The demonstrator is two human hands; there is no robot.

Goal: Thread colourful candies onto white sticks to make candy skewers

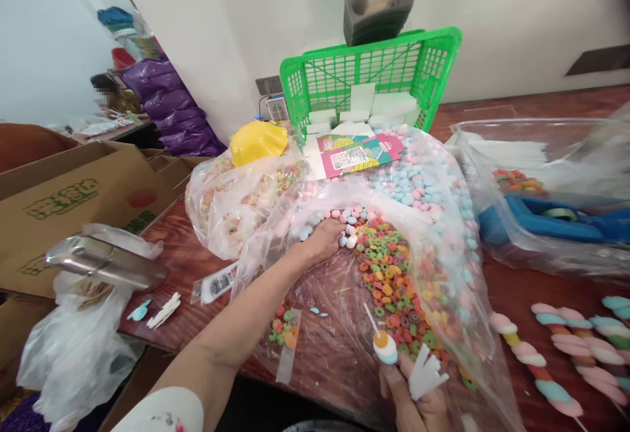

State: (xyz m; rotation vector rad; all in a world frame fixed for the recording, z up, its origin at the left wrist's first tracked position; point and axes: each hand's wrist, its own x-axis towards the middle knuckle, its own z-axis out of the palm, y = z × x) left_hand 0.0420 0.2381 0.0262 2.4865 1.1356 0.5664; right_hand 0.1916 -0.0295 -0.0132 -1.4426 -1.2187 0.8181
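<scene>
My left hand [322,241] reaches to the near edge of a pile of pink, blue and white marshmallows [411,179]. Its fingers are bent together against a marshmallow [350,241], their tips partly hidden. At the lower right, my right hand [416,402] pinches a thin stick threaded with an orange gummy ring and a blue-and-white marshmallow [385,348]. A bundle of white strips [427,373] also sticks out between its fingers. Colourful gummy rings [396,281] lie between the hands on clear plastic sheeting [325,307].
A green basket [369,67] holding white cards stands at the back, metal tins [377,2] above it. Finished candy skewers [539,360] lie right, before a clear bin [541,248]. Left are a steel flask [105,261], cartons [83,202] and a bagged yellow bowl [258,143]. Another person sits far left.
</scene>
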